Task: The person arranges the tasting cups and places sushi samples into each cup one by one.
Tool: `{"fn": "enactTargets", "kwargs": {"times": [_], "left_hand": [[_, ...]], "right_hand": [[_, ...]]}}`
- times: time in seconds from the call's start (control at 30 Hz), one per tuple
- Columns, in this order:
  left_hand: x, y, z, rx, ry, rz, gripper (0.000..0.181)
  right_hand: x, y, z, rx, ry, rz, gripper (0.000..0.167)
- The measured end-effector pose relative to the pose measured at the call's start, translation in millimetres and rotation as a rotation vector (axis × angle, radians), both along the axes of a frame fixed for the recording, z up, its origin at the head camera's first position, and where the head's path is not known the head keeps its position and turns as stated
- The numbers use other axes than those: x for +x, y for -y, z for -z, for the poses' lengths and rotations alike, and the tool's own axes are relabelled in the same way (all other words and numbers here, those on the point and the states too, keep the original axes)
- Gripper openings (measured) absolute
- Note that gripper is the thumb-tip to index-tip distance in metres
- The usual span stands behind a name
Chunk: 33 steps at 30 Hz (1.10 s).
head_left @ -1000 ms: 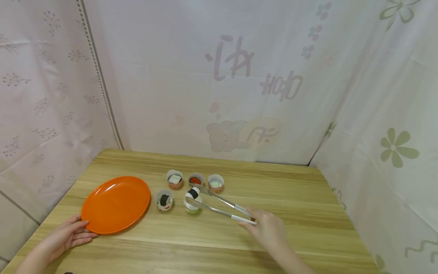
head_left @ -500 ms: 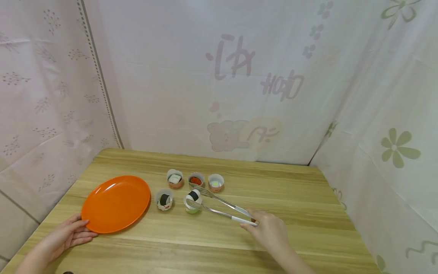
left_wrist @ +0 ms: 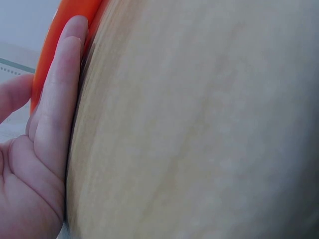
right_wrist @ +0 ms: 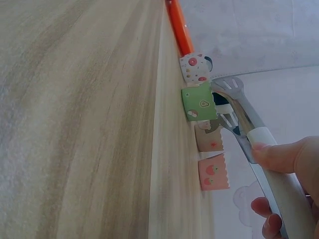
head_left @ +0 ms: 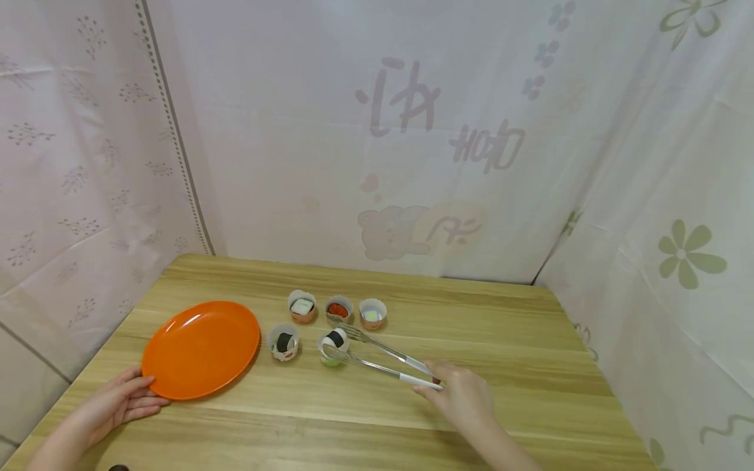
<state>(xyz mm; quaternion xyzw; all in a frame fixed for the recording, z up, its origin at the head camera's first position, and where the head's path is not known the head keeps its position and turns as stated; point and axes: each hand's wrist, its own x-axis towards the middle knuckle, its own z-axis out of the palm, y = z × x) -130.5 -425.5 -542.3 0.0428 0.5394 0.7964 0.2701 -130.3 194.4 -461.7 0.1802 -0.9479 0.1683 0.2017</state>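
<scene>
The left hand holds the near-left rim of a round orange plate, thumb on top and fingers beneath. In the right wrist view, the right hand grips white-handled metal serving tongs. Their slotted tips are spread apart on either side of a white rice ball with a black band. That rice ball sits in the mouth of a green paper cup. Whether the tips touch it I cannot tell.
A patterned cup left of the tongs holds another black-banded rice ball. Behind stand three more cups: one with white pieces, one with red filling, one with a pale green-centred piece. A dark object shows at the bottom edge.
The tongs' tips have shifted slightly toward the near side, and the rice ball between them sits a little lower in its cup. The left hand and plate stay put.
</scene>
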Motion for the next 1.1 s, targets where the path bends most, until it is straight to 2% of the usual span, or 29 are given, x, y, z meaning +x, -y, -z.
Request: {"fn": "enactTargets", "kwargs": {"times": [0.2, 0.63, 1.1], "left_hand": [[-0.6, 0.2, -0.5, -0.017, 0.011, -0.017, 0.028], [-0.8, 0.5, 1.1, -0.021, 0.016, -0.025, 0.024], [0.5, -0.8, -0.8, -0.03, 0.007, -0.023, 0.025]], "right_hand": [[-1.9, -1.4, 1.8, 0.01, 0.01, 0.002, 0.049], [-1.0, 0.3, 1.3, 0.006, -0.005, -0.009, 0.05], [0.8, 0.0, 3.2, 0.006, 0.015, 0.005, 0.049]]}}
